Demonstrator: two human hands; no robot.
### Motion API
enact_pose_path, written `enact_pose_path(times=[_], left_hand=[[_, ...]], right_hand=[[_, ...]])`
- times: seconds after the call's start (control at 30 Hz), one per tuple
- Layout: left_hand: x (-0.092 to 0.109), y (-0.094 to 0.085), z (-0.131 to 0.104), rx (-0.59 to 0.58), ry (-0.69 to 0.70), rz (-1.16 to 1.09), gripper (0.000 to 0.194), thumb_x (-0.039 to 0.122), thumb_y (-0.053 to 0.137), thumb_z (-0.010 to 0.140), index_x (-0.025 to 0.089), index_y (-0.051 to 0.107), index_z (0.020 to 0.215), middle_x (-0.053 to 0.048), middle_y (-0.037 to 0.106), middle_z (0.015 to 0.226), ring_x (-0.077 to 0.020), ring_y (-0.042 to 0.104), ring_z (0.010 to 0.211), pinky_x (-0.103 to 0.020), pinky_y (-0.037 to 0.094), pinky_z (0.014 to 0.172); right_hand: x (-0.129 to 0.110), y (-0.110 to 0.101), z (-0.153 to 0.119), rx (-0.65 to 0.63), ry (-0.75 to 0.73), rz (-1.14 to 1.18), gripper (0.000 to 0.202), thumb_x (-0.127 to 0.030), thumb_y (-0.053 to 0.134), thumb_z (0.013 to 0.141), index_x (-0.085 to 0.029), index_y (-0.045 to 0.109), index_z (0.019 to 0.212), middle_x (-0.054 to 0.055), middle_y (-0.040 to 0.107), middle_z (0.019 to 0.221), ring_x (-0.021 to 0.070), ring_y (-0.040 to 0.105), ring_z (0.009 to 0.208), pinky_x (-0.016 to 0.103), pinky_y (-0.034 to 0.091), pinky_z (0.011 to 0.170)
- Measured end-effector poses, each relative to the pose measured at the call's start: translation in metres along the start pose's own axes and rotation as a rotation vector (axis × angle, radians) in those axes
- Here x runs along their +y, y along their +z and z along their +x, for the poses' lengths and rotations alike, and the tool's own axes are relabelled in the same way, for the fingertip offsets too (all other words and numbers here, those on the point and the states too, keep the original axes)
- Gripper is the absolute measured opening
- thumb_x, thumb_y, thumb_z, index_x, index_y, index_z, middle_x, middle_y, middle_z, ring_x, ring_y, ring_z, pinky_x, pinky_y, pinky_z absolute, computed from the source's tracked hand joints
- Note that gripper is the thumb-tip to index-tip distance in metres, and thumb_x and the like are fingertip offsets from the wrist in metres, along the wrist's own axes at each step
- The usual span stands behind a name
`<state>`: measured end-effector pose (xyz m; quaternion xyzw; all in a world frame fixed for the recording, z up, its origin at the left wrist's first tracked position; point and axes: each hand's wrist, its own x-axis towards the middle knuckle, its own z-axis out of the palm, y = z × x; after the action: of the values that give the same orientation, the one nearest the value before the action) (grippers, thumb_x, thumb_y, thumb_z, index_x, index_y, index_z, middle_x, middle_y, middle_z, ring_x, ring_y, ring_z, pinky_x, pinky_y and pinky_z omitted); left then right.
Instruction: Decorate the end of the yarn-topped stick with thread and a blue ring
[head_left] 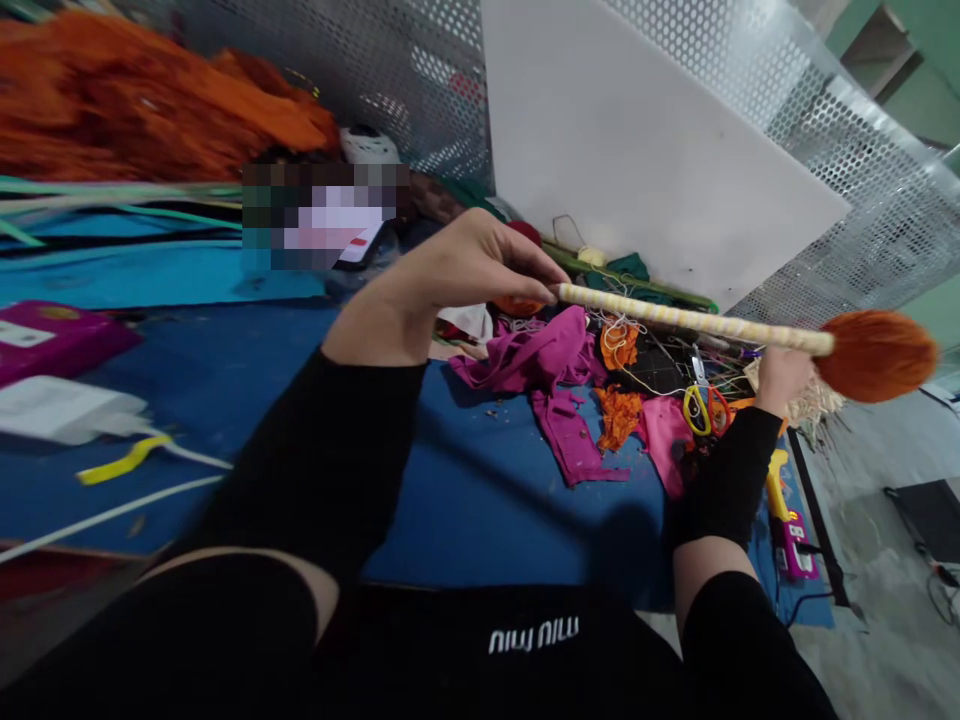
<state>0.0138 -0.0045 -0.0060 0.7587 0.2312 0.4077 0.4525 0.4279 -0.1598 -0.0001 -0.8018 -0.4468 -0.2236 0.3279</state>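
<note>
Head view: stick (pixel 694 319) spans left hand (pixel 487 262) to right hand (pixel 784 380) (ball (pixel 877 356) beyond).

And here's the left hand (pixel 484 265), upper centre of the frame, pinching the near end of a long stick wrapped in cream-and-yellow stripes (pixel 694 322)! The right hand (pixel 786 378), right of centre, has it just short of the fuzzy orange ball (pixel 877 355) at the far right. Below the stick, magenta cloth scraps (pixel 551 355) lie on the blue tabletop (pixel 480 500), and right beside a pink cloth piece (pixel 666 440) sit scissors with yellow and red handles (pixel 706 408). Upper left, there's a big heap of crumpled orange material (pixel 157 95); lower left, a white charger block (pixel 67 410).
</note>
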Motion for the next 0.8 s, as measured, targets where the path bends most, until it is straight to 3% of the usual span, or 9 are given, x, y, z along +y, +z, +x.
enact_pose_path(times=[0.1,0.13,0.27,0.37,0.47,0.53,0.63,0.7,0.8], left_hand=[[0.012,0.028,0.000,0.050,-0.021,-0.074,0.017,0.027,0.085,0.065,0.022,0.086,0.081,-0.001,0.073,0.062,-0.0140,0.064,0.058,-0.028,0.058,0.065],[0.015,0.036,0.000,0.082,-0.023,-0.094,0.017,0.026,0.084,0.065,0.021,0.085,0.080,-0.001,0.073,0.064,-0.0137,0.065,0.059,-0.029,0.059,0.068],[0.021,0.057,0.000,0.142,-0.062,-0.216,0.020,0.022,0.084,0.065,0.017,0.086,0.085,-0.005,0.076,0.070,-0.0118,0.059,0.055,-0.030,0.056,0.061],[0.018,0.060,0.001,0.139,-0.059,-0.251,0.020,0.020,0.084,0.066,0.017,0.085,0.087,-0.005,0.075,0.069,-0.0140,0.062,0.057,-0.030,0.055,0.060],[0.015,0.062,0.004,0.158,-0.060,-0.291,0.017,0.018,0.084,0.064,0.017,0.084,0.081,-0.005,0.077,0.072,-0.0154,0.067,0.063,-0.030,0.058,0.064],[0.013,0.065,0.005,0.171,-0.060,-0.338,0.015,0.017,0.083,0.062,0.016,0.083,0.077,-0.005,0.078,0.073,-0.0146,0.068,0.064,-0.028,0.060,0.066],[0.010,0.072,0.006,0.197,-0.060,-0.376,0.019,0.018,0.083,0.062,0.015,0.084,0.081,-0.006,0.080,0.076,-0.0145,0.068,0.066,-0.028,0.061,0.066],[0.008,0.077,0.007,0.201,-0.075,-0.380,0.022,0.018,0.083,0.063,0.015,0.084,0.085,-0.007,0.081,0.077,-0.0147,0.068,0.065,-0.028,0.060,0.064],[0.004,0.085,0.008,0.195,-0.101,-0.364,0.021,0.015,0.081,0.066,0.014,0.083,0.087,-0.006,0.080,0.076,-0.0139,0.068,0.062,-0.027,0.059,0.062]], right_hand=[[-0.034,-0.003,-0.011,0.298,0.084,0.065,0.034,-0.039,0.048,0.095,-0.017,0.068,0.112,0.028,0.063,0.133,0.0404,0.060,0.130,0.064,0.044,0.112],[-0.049,-0.004,-0.017,0.281,0.029,0.158,0.033,-0.038,0.050,0.095,-0.018,0.069,0.114,0.023,0.067,0.129,0.0362,0.063,0.126,0.061,0.046,0.112],[-0.112,0.008,-0.046,-0.147,-0.266,0.648,0.030,-0.046,0.058,0.094,-0.023,0.071,0.110,0.010,0.074,0.114,0.0235,0.069,0.112,0.049,0.053,0.108],[-0.143,0.020,-0.068,-0.390,-0.304,0.930,0.032,-0.051,0.064,0.092,-0.025,0.068,0.110,0.006,0.075,0.111,0.0196,0.070,0.106,0.041,0.057,0.102],[-0.156,0.021,-0.082,-0.539,-0.321,0.938,0.028,-0.051,0.063,0.094,-0.024,0.067,0.088,0.000,0.070,0.082,0.0149,0.066,0.079,0.035,0.058,0.083],[-0.159,0.014,-0.087,-0.410,-0.353,0.874,0.035,-0.049,0.058,0.098,-0.024,0.064,0.075,-0.001,0.062,0.074,0.0145,0.061,0.073,0.035,0.057,0.078],[-0.163,0.008,-0.094,-0.131,-0.444,0.857,0.037,-0.051,0.055,0.100,-0.025,0.066,0.075,0.004,0.063,0.094,0.0198,0.065,0.100,0.044,0.057,0.095],[-0.166,0.010,-0.097,-0.136,-0.490,0.934,0.043,-0.058,0.049,0.100,-0.026,0.065,0.076,0.006,0.064,0.101,0.0232,0.065,0.111,0.050,0.055,0.103],[-0.171,0.023,-0.101,-0.212,-0.456,1.095,0.055,-0.071,0.037,0.100,-0.027,0.054,0.071,0.004,0.056,0.079,0.0221,0.066,0.087,0.051,0.059,0.093]])
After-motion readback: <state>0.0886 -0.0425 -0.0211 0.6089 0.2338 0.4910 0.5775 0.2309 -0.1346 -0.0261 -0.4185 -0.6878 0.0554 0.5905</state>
